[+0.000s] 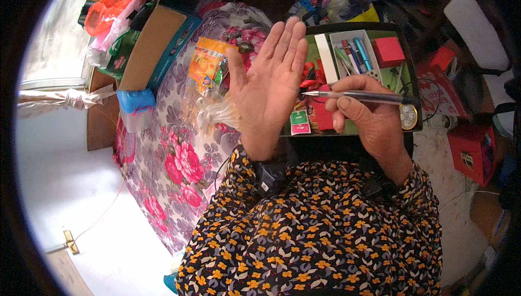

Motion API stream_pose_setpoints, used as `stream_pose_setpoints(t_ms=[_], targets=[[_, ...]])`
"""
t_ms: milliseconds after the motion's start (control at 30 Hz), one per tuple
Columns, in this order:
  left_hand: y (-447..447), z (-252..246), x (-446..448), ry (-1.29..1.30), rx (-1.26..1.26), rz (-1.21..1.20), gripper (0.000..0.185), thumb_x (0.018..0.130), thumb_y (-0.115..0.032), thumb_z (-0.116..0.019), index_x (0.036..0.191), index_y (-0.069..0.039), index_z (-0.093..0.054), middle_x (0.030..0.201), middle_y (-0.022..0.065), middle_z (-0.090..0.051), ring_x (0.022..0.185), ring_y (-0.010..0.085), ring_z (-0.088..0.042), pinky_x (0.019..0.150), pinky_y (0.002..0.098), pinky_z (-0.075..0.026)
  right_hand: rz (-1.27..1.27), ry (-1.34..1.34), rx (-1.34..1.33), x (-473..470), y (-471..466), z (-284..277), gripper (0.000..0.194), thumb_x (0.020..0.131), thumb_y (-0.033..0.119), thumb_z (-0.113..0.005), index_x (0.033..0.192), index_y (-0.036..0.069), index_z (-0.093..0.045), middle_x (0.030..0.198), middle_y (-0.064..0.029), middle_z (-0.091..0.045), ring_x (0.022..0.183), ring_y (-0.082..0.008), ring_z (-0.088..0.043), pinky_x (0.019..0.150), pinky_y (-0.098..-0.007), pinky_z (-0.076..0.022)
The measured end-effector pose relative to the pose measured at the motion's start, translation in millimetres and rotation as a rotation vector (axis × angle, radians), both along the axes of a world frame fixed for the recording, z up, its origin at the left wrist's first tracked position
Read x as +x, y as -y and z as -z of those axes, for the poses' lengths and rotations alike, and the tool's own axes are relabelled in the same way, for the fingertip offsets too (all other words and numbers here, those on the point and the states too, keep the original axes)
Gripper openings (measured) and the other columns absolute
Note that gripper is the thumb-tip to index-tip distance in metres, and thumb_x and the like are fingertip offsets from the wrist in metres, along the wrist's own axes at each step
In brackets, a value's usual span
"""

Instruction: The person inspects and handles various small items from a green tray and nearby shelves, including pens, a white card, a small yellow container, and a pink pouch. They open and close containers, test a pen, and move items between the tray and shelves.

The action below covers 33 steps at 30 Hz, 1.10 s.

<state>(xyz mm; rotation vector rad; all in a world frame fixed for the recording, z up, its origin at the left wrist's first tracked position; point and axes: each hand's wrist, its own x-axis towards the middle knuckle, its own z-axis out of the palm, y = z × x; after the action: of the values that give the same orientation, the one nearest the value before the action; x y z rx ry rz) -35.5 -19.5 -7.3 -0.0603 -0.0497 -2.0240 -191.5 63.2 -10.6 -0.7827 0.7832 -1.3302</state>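
Observation:
My left hand (268, 82) is raised with its palm up, fingers together and thumb apart, holding nothing. In my right hand (362, 108) is a pen (358, 95) with a see-through barrel; its tip points left, close to the edge of my left palm. Below both hands lies a tray (412, 72) with a dark rim and green base. In it are a white box of pens (351, 34), a long white box (325, 58), a small red box (389, 52), a round metal tin (408, 117) and a green and pink card (300, 122).
A flowered bedcover (183, 157) spreads to the left, bearing an orange packet (205, 62) and a white bundle (217, 113). Beyond stand a cardboard box (152, 43) and a blue-lidded container (136, 100). A red box (472, 151) is on the floor at right.

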Motion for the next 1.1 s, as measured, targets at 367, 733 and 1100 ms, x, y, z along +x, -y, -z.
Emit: stream_pose_setpoints(t_ms=[367,733,1100], targets=[[-37.5,-9.3,7.2,1.317,-0.62,-0.282,0.023,0.084,-0.007,-0.059,0.103,0.003,-0.052,0.088,0.0054,-0.059,0.075,0.007,-0.055,0.064,0.017,-0.044,-0.057,0.3,-0.004,1.7,19.0,6.2,0.02,0.085,0.007,-0.055,0.103,-0.003,-0.053,0.083,-0.0114,-0.061,0.06,-0.0111,-0.055,0.053,-0.02,-0.0459],[-32.0,-15.9,21.9,1.501,-0.659,-0.609,0.01,0.084,-0.007,-0.059,0.089,0.001,-0.055,0.072,0.004,-0.058,0.062,0.0067,-0.054,0.056,0.0174,-0.043,0.004,0.421,-0.081,-7.3,23.5,6.5,0.021,0.086,0.008,-0.054,0.105,-0.002,-0.055,0.078,-0.01,-0.061,0.059,-0.0112,-0.055,0.054,-0.0241,-0.0477],[-29.3,-14.0,23.6,1.455,-0.662,-0.595,0.011,0.085,-0.009,-0.058,0.088,0.001,-0.055,0.07,0.0031,-0.057,0.062,0.0062,-0.052,0.057,0.0176,-0.042,0.028,0.371,-0.093,-9.1,25.5,7.4,0.022,0.087,0.011,-0.053,0.104,-0.002,-0.055,0.078,-0.0111,-0.062,0.057,-0.0112,-0.055,0.055,-0.0241,-0.0498]])
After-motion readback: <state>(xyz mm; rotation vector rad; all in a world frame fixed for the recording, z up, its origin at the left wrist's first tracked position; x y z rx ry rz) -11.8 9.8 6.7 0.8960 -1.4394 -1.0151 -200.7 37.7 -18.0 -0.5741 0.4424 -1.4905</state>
